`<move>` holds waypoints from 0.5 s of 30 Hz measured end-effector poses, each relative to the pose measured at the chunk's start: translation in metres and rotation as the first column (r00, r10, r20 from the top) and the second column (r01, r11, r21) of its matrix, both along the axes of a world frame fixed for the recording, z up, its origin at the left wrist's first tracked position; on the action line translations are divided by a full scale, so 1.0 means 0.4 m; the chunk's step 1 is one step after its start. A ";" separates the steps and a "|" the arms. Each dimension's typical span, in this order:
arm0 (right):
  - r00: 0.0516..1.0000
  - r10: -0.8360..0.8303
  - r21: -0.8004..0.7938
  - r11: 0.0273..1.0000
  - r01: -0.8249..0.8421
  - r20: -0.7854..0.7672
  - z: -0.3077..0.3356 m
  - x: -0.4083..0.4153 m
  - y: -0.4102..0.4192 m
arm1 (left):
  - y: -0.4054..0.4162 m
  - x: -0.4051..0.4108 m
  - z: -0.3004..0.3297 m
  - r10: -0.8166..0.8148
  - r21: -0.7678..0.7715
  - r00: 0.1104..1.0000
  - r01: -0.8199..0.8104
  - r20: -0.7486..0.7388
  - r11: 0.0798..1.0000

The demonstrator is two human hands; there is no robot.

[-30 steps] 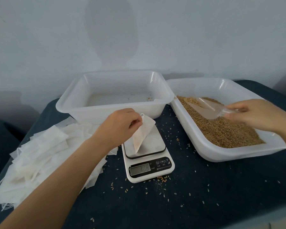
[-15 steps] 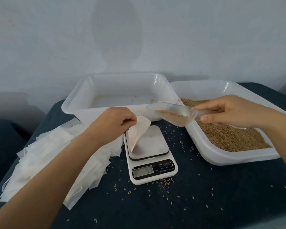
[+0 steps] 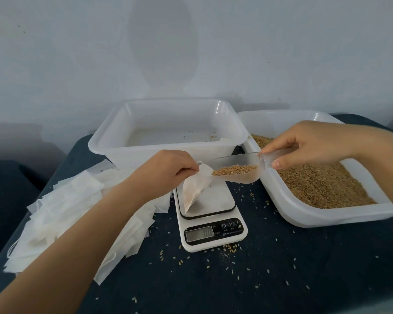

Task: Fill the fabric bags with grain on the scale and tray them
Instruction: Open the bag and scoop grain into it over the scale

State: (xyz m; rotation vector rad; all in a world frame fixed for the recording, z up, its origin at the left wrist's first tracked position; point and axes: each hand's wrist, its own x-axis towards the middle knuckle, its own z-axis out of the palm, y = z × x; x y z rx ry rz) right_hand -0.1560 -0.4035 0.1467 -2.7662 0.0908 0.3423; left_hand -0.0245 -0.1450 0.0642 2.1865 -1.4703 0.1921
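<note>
Dark blue tablecloth [image 3: 281, 279]; pale wall [image 3: 77, 53] behind.

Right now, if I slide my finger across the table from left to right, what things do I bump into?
Pile of empty bags → left hand → bag on the scale → scoop of grain → right hand → grain tub.

Left hand [image 3: 168, 171]: knuckles up, fingers curled, pinching the top edge of a fabric bag [image 3: 196, 189] over the scale's back-left corner; forearm runs in from the table's near-left corner. Right hand [image 3: 309, 143]: reaches in from the right edge, thumb and fingers gripping the handle of a clear scoop [image 3: 238, 167], held roughly level.
</note>
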 end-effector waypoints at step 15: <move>0.988 0.085 -0.175 0.979 -0.107 -0.128 0.086 0.065 0.049 | -0.006 -0.010 0.002 -0.030 -0.012 0.999 0.031 0.029 0.999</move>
